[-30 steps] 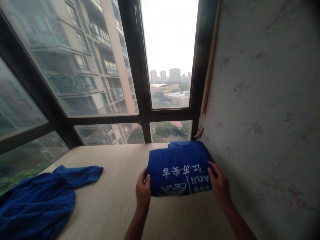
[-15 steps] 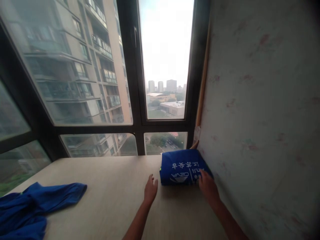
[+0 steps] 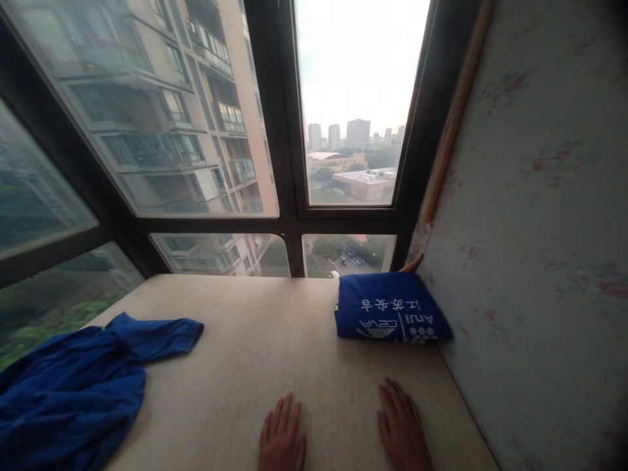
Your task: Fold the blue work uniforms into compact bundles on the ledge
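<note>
A folded blue garment (image 3: pixel 387 307) with white printed lettering lies at the back right of the pale wooden surface (image 3: pixel 235 366), against the wall. My left hand (image 3: pixel 282 435) is over the front middle of the surface, palm down, fingers stretched, holding nothing. To its right, my right hand (image 3: pixel 401 422) is also empty with fingers extended, a little in front of the folded garment and apart from it. Another blue garment (image 3: pixel 73 392) lies loosely spread at the left, one sleeve pointing right.
Dark window frames (image 3: pixel 289 226) rise behind the surface, with buildings outside. A wall (image 3: pixel 534 261) with a faint floral pattern borders the right side. A wooden strip (image 3: pixel 454 124) runs up the corner beside the window.
Both hands have drawn back toward the front edge; my right hand has left the folded garment. The view has tilted downward and shifted left, showing more of the loose garment.
</note>
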A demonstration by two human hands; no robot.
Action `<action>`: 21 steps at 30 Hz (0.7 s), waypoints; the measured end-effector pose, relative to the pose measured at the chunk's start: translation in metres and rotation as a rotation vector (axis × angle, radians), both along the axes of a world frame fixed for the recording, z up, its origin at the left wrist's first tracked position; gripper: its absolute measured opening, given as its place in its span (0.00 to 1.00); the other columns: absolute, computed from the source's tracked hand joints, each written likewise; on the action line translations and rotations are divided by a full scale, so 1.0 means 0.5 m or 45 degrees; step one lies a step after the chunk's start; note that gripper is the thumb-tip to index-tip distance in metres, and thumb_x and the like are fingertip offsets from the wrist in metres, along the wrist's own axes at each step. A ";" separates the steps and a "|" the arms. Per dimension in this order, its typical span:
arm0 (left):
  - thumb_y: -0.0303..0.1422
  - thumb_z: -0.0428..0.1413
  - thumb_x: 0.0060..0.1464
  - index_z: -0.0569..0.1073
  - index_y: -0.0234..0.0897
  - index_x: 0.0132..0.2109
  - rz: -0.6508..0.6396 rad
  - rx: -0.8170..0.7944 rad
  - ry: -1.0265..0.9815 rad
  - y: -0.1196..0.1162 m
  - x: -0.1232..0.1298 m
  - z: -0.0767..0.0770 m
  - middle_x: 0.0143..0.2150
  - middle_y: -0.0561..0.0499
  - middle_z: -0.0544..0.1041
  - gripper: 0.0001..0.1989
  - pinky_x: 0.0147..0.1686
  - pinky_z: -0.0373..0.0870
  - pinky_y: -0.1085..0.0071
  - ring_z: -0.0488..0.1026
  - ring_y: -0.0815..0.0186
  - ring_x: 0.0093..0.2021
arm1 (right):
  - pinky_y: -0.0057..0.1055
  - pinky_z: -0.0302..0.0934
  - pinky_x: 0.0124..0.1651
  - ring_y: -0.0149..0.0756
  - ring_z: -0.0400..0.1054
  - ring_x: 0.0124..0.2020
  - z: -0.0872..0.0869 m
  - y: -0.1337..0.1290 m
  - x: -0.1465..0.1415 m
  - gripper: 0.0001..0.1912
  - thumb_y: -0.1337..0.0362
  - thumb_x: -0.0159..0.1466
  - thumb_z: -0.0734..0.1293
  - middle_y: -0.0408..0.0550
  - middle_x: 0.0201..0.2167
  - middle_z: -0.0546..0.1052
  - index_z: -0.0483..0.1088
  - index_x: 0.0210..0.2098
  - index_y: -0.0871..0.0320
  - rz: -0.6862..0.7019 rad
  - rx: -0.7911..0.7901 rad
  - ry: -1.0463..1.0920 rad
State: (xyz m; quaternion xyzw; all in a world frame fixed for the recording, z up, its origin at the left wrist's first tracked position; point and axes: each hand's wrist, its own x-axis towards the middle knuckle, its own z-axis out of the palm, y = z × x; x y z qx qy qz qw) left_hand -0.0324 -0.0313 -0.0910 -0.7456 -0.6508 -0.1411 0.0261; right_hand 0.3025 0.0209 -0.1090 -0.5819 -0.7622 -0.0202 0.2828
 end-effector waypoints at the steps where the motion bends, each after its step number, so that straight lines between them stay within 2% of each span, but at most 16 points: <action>1: 0.30 0.48 0.58 0.62 0.45 0.67 0.006 0.000 -0.001 0.000 0.004 0.006 0.68 0.45 0.63 0.29 0.63 0.59 0.49 0.62 0.51 0.66 | 0.55 0.56 0.62 0.54 0.61 0.63 0.002 0.000 0.000 0.23 0.62 0.65 0.60 0.56 0.63 0.67 0.66 0.60 0.55 -0.002 0.003 -0.011; 10: 0.32 0.45 0.62 0.62 0.45 0.67 0.097 -0.106 0.033 -0.012 0.026 0.044 0.71 0.48 0.59 0.27 0.66 0.55 0.52 0.57 0.56 0.69 | 0.51 0.55 0.62 0.51 0.61 0.62 0.004 -0.003 -0.003 0.23 0.62 0.66 0.59 0.57 0.62 0.67 0.67 0.58 0.60 -0.034 0.087 -0.141; 16: 0.34 0.45 0.62 0.60 0.44 0.68 0.126 -0.202 -0.017 -0.018 0.042 0.082 0.72 0.48 0.56 0.28 0.67 0.53 0.51 0.53 0.57 0.71 | 0.51 0.55 0.61 0.52 0.60 0.62 0.013 -0.006 -0.003 0.22 0.61 0.67 0.58 0.58 0.61 0.68 0.68 0.58 0.60 -0.015 0.090 -0.107; 21: 0.34 0.45 0.62 0.61 0.42 0.68 0.140 -0.235 -0.051 -0.020 0.048 0.095 0.72 0.47 0.57 0.28 0.68 0.50 0.51 0.52 0.57 0.71 | 0.51 0.55 0.61 0.52 0.60 0.63 0.023 -0.008 -0.006 0.23 0.61 0.67 0.57 0.59 0.61 0.68 0.67 0.58 0.61 -0.022 0.063 -0.110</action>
